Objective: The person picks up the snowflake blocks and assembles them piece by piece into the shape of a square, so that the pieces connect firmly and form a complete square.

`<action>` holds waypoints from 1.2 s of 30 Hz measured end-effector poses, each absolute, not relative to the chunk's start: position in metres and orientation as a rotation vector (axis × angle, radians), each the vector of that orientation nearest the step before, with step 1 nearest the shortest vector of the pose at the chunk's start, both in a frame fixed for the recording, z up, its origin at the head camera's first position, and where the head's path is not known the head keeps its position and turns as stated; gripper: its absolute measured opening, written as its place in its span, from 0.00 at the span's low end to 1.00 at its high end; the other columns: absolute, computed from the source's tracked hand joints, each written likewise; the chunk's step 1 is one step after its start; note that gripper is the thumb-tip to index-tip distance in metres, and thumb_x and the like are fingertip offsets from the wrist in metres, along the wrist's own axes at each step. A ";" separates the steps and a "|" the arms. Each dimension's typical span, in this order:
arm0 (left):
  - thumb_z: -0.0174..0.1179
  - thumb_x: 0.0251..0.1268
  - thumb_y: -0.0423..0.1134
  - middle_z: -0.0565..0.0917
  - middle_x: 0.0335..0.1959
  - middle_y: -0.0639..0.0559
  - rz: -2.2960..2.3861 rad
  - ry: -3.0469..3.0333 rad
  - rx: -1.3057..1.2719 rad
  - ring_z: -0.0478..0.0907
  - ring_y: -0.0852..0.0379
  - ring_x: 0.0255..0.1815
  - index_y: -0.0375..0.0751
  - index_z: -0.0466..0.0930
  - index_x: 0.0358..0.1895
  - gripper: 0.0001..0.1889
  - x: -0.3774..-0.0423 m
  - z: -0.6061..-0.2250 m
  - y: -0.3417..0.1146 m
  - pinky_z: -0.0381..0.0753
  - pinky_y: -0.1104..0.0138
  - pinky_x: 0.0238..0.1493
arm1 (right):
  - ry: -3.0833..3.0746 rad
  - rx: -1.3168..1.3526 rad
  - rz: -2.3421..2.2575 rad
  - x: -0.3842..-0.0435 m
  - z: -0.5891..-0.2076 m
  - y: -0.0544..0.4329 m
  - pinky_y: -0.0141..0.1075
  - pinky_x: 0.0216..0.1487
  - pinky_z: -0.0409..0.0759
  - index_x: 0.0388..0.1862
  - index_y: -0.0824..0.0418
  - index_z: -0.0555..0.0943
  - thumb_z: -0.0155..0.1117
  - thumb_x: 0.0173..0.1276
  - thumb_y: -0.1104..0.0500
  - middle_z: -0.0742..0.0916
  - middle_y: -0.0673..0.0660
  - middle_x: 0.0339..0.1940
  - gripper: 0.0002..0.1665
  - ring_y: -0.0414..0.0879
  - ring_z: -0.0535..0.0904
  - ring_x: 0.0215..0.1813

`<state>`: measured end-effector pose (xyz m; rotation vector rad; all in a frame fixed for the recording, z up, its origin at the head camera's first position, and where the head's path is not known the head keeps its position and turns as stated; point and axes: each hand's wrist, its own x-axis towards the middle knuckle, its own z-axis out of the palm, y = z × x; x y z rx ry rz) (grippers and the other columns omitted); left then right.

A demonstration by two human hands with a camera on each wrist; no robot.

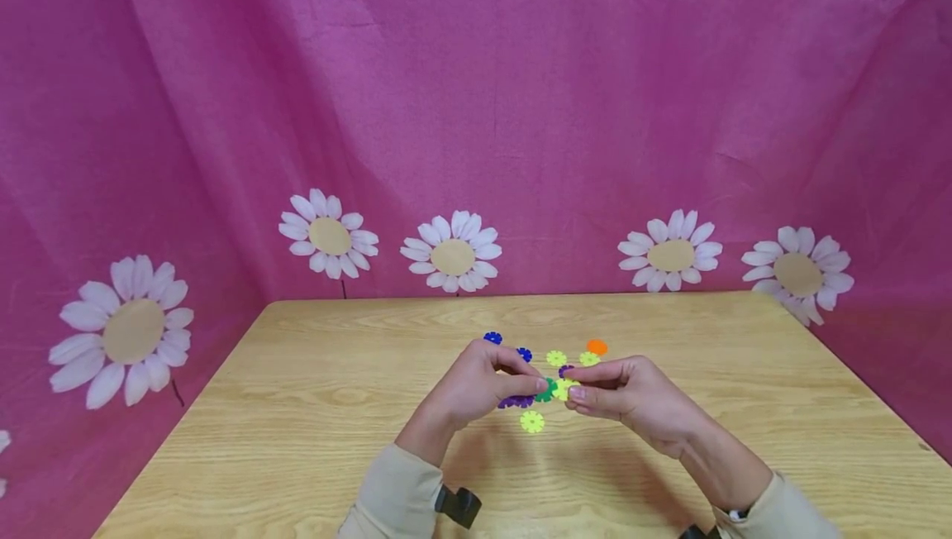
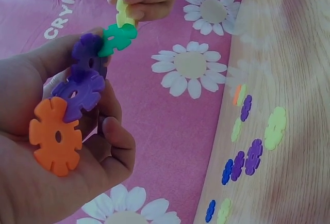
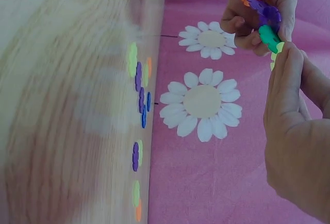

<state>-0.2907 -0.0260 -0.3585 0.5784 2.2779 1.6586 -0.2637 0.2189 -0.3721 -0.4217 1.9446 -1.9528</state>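
My left hand (image 1: 476, 386) holds a short chain of notched plastic discs above the table. In the left wrist view the chain runs from an orange disc (image 2: 45, 144) by the palm, through two purple discs (image 2: 87, 92), to a green disc (image 2: 121, 39). Thumb and fingers pinch it near the upper purple and green discs. A yellow disc (image 2: 122, 15) is pinched between the thumb and fingers of my right hand (image 1: 647, 403). Its edge meets the green disc's edge; whether their slots are interlocked I cannot tell.
Loose notched discs lie on the wooden table (image 1: 312, 423) beyond and below the hands: blue (image 1: 492, 338), yellow (image 1: 531, 422), purple (image 1: 524, 402) and orange (image 1: 597, 347). A pink curtain (image 1: 521, 109) with printed daisies hangs behind the table's far edge.
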 end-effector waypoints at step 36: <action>0.73 0.58 0.39 0.88 0.32 0.54 1.610 2.308 0.572 0.80 0.60 0.34 0.42 0.92 0.31 0.05 -0.289 -0.358 -0.021 0.77 0.68 0.32 | 1.886 -0.313 -1.976 -0.261 -0.373 0.215 0.39 0.57 0.81 0.66 0.78 0.71 0.67 0.68 0.65 0.84 0.59 0.53 0.31 0.45 0.87 0.51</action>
